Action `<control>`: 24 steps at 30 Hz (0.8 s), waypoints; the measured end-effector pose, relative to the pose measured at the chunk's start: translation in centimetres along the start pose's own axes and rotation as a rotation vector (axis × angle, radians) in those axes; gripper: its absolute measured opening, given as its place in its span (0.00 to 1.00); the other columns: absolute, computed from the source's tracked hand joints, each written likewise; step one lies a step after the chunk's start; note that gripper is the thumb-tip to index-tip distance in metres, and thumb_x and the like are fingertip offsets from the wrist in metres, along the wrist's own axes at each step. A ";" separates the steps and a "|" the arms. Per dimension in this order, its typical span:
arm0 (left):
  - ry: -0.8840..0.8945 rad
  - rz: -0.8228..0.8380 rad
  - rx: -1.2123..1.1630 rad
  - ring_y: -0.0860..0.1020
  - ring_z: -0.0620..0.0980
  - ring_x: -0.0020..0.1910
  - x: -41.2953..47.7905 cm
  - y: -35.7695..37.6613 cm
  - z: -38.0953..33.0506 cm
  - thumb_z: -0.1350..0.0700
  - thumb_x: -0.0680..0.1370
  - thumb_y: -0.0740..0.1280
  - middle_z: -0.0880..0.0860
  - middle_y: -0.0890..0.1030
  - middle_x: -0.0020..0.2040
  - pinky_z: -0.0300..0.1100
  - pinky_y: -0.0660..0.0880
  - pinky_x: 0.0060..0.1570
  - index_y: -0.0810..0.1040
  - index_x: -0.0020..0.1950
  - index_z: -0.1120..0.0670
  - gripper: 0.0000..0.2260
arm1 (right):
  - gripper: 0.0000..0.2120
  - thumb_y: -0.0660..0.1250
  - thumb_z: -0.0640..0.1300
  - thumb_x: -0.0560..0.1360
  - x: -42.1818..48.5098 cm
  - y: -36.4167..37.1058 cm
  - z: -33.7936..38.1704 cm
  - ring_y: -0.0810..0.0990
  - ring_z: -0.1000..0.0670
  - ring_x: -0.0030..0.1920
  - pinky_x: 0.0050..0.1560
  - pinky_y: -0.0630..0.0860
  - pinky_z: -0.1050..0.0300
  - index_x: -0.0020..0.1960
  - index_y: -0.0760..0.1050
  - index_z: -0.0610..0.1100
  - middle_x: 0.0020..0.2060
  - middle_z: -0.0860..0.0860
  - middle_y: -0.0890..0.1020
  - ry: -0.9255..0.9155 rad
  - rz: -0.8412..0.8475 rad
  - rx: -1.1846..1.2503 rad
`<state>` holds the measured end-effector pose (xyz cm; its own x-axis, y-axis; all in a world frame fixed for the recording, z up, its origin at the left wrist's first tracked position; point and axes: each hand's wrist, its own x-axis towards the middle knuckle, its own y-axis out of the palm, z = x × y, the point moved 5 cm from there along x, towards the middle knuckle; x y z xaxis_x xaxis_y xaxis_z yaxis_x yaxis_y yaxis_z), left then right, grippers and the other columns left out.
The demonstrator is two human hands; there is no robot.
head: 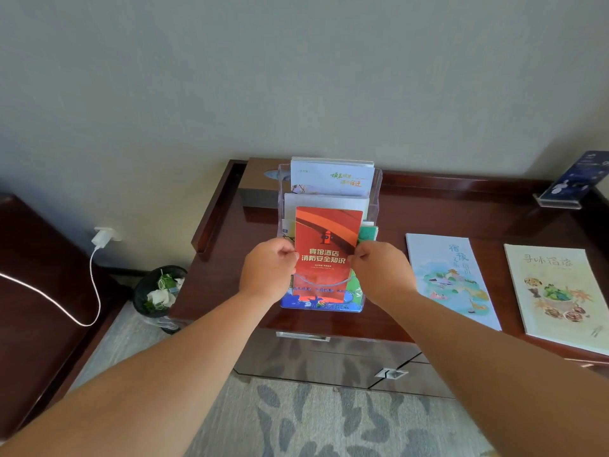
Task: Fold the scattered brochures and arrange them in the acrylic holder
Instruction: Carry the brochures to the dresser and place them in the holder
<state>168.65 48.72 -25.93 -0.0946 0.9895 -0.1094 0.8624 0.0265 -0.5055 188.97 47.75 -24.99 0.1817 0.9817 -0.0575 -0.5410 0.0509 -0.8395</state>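
Observation:
A folded red brochure (328,239) with a hydrant picture stands upright in the front pocket of the clear acrylic holder (378,189) on the dark wooden desk. My left hand (268,270) pinches its left edge and my right hand (379,270) pinches its right edge. Its lower part sits behind the holder's front wall, in front of a blue and green leaflet. White brochures (331,178) fill the tiers behind it. Two more booklets lie flat to the right: a pale blue one (451,278) and a cream one (557,295).
The desk (445,206) has a raised rim at back and left, and drawers below. A small acrylic sign stand (573,183) sits at the back right. A bin with rubbish (158,291) stands on the floor to the left, beside a wall charger and cable (102,239).

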 end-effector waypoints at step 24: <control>0.042 -0.011 0.380 0.81 0.47 0.42 0.0 0.6 0.2 0.52 0.81 0.65 0.50 0.83 0.44 0.39 0.75 0.33 0.77 0.43 0.54 0.09 | 0.11 0.60 0.47 0.80 -0.2 1.5 -0.7 0.77 0.49 0.36 0.35 0.70 0.59 0.47 0.79 0.44 0.42 0.48 0.81 0.039 0.024 -0.081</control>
<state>169.03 48.75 -26.41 -0.0755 0.9947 -0.0704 0.6146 -0.0092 -0.7888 188.69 47.46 -26.61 0.2023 0.9744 -0.0978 -0.4775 0.0110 -0.8786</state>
